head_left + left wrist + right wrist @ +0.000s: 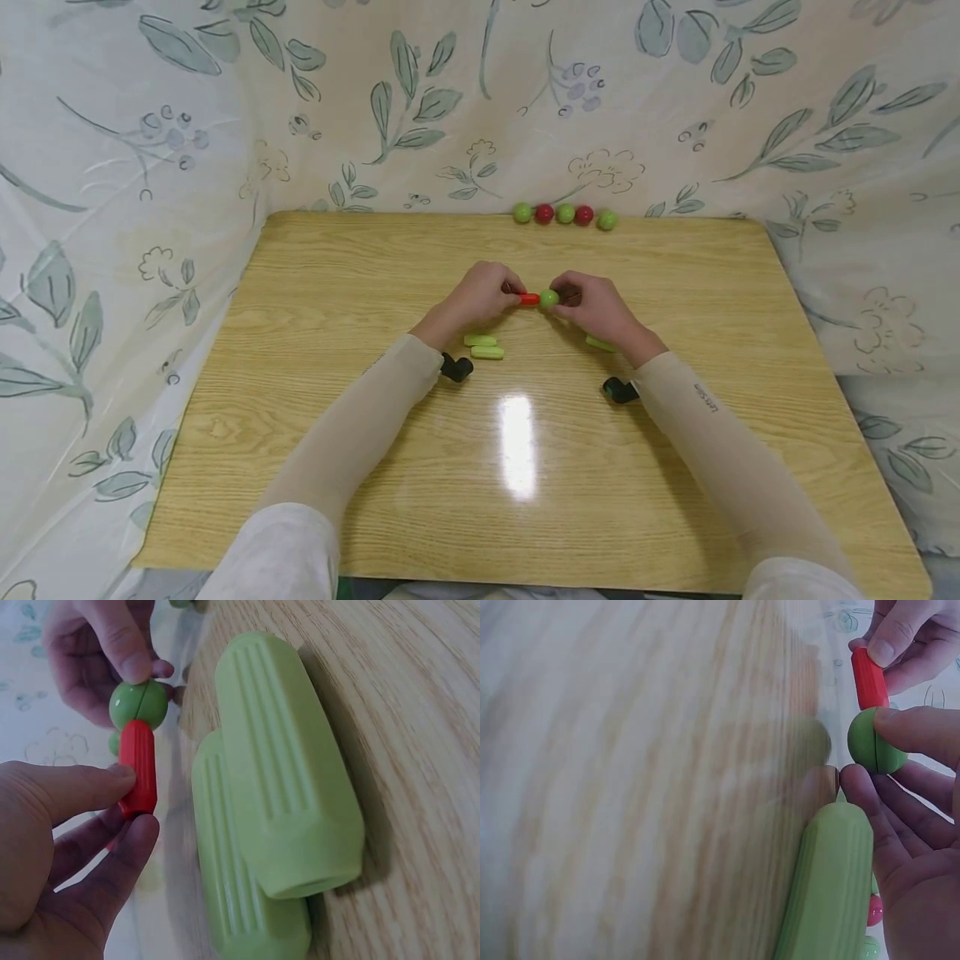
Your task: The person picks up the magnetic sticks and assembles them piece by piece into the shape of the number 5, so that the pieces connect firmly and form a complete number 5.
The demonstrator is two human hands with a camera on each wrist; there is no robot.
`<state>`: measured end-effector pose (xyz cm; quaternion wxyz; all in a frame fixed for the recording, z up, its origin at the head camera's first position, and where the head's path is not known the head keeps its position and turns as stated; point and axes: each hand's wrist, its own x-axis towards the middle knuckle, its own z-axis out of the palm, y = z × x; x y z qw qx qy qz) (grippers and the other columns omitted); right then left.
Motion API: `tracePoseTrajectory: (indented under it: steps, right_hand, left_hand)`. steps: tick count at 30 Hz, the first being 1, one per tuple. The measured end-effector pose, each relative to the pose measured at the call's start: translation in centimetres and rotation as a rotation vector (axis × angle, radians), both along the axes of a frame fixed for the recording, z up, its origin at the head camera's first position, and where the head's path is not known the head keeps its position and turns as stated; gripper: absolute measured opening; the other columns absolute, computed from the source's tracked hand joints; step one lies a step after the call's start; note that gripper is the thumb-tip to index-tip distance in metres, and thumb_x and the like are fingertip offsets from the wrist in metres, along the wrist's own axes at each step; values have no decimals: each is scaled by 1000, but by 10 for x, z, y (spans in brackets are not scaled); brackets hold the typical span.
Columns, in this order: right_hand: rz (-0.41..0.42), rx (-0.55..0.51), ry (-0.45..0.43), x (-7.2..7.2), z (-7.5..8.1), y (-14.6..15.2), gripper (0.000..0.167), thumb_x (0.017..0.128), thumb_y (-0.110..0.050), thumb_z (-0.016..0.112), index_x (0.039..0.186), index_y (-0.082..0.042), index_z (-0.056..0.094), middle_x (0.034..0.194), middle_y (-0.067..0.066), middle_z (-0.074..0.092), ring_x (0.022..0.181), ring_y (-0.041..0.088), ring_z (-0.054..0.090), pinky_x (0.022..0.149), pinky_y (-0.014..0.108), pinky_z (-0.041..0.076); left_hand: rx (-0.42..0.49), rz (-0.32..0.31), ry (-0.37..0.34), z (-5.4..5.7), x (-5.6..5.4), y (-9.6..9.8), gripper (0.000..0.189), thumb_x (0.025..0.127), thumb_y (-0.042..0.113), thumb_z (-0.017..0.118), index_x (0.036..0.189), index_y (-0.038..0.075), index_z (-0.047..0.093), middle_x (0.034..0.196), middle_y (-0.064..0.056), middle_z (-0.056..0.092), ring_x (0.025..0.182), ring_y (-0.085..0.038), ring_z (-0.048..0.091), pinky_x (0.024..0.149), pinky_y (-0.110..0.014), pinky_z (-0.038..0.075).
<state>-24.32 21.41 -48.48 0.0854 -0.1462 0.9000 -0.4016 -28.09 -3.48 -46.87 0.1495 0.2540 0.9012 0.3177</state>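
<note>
Over the middle of the table, my left hand [486,293] pinches a red ribbed stick [530,299] between thumb and fingertips. A green ball [549,297] with a seam line is pinched by my right hand [595,304]. The stick's end touches the ball, as the left wrist view also shows with the red stick [138,766] against the green ball [139,705]. Two light green ribbed sticks [487,353] lie side by side near my left wrist. Another light green stick [831,881] lies under my right hand, partly hidden in the head view.
Along the table's back edge stands a row of alternating green and red balls [566,213]. Black wrist camera mounts [456,367] sit under both forearms. Floral cloth [450,108] hangs behind the wooden table [337,267].
</note>
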Motion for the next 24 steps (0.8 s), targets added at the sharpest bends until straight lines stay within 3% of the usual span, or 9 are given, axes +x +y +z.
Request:
tracePoseTrajectory:
  steps: [5,24]
  right_hand:
    - [25,14,1,-1,-1,2,38,100,-14,81,134,-1,71,122,14,73,111,30,70,97,49,58]
    - [28,18,-10,-4,-5,4,33,101,-22,81,128,-4,75,117,11,74,107,27,69,96,49,58]
  left_hand:
    - [3,-2,-4,-1,-1,0,13,105,13,76,114,12,84,105,1,76,96,-14,65,87,-31,53]
    - [12,-12,-13,-6,-5,-2,16,104,13,76,117,8,83,104,-1,76,97,-16,66,90,-32,54]
